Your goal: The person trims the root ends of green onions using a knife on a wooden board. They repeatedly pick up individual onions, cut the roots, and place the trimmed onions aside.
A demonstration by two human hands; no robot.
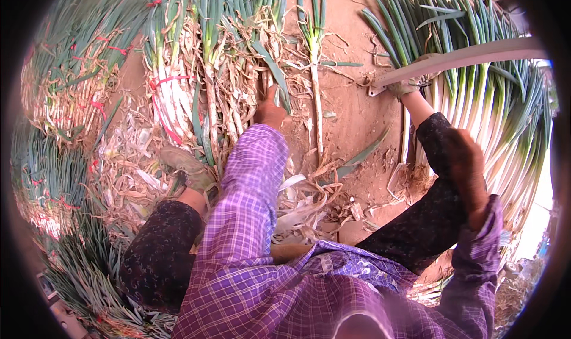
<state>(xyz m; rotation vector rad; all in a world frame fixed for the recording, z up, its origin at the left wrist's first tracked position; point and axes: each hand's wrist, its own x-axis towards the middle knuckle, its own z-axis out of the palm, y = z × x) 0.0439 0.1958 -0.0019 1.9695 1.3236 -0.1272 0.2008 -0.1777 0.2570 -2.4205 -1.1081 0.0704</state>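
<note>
My left hand point(270, 111) reaches forward to the right edge of a pile of unpeeled green onions point(232, 84), touching a stalk; how its fingers sit on it is hard to make out. A single long green onion point(316, 84) lies on the dirt just right of that hand. My right hand point(466, 169) is blurred above my right knee, beside a large heap of cleaner green onions point(486, 102) with white stalks; whether it holds anything does not show. Left of the pile lies a green onion bundle point(171, 98) tied with red string.
More tied bundles point(84, 84) cover the ground at the left. Dry peeled leaves point(129, 165) lie around my left foot point(187, 165). A pale curved bar point(459, 57) crosses above the right heap, near my right foot point(403, 88). A loose green leaf point(363, 156) lies on the dirt between my legs.
</note>
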